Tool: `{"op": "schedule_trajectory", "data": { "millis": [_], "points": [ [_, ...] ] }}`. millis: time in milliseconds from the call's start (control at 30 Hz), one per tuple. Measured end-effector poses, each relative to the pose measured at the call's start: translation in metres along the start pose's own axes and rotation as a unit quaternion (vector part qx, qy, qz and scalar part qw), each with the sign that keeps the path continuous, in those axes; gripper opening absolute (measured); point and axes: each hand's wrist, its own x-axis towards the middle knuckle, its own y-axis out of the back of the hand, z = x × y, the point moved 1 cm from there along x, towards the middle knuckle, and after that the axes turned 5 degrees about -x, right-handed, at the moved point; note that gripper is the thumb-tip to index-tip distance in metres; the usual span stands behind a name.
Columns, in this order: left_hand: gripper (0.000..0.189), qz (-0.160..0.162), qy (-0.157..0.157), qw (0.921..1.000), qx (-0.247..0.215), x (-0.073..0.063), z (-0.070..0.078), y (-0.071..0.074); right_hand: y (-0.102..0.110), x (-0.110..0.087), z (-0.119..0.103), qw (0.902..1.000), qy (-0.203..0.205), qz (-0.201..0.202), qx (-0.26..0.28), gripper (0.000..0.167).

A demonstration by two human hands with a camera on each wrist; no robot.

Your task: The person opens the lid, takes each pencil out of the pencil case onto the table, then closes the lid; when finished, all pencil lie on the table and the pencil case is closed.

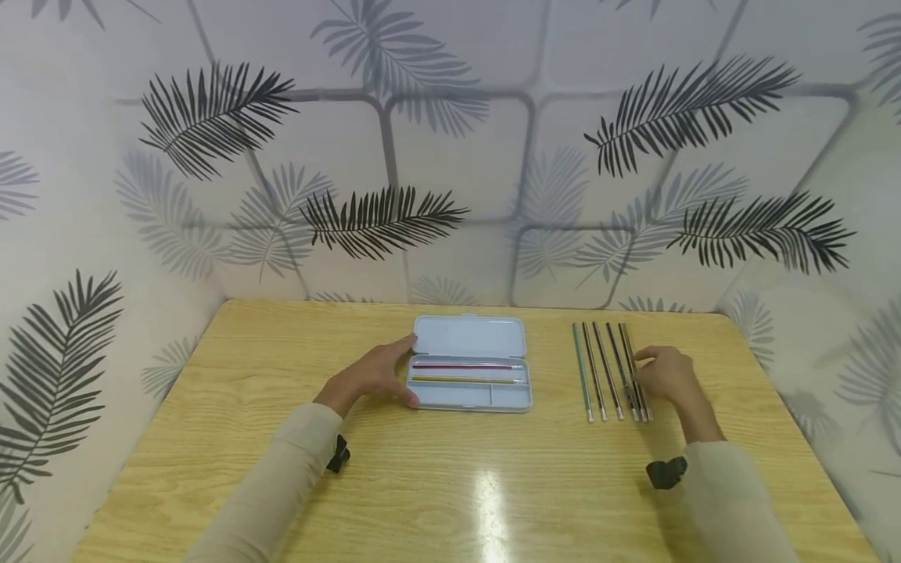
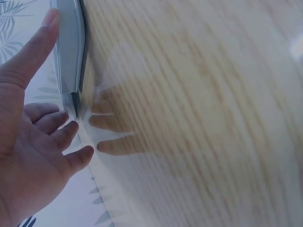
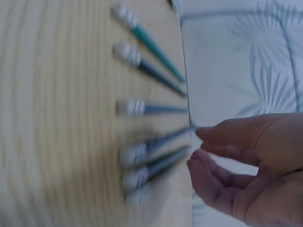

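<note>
A pale blue pencil case (image 1: pixel 470 338) lies open on the table, its lid folded back toward the wall. Inside it are a red pencil (image 1: pixel 461 366) and a yellow pencil (image 1: pixel 461 381). My left hand (image 1: pixel 371 375) spans the case's left side; in the left wrist view the thumb touches the case's edge and the fingers are spread loosely. To the right lies a row of eraser-tipped pencils: a green pencil (image 1: pixel 583 371) at its left end, several dark ones beside it. My right hand (image 1: pixel 672 377) hovers by the row's right end, thumb and fingertips apart, nothing visible between them.
The wooden table (image 1: pixel 422 485) reaches back to a wall covered in leaf-patterned paper (image 1: pixel 464 266). A bright reflection (image 1: pixel 490 508) shows on the tabletop in front of the case. Small dark wrist cameras sit at both sleeves.
</note>
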Motion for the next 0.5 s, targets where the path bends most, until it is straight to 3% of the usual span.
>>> {"op": "schedule_trajectory", "data": {
  "millis": [300, 500],
  "points": [
    [0.127, 0.000, 0.001, 1.0000, -0.004, -0.001, 0.001, 0.002, -0.031, 0.020, -0.073, 0.9868, 0.144, -0.006, 0.074, 0.032],
    [0.127, 0.000, 0.001, 1.0000, -0.009, 0.000, 0.002, 0.001, -0.054, 0.029, -0.101, 0.9712, 0.194, -0.027, 0.135, 0.028]
  ]
}}
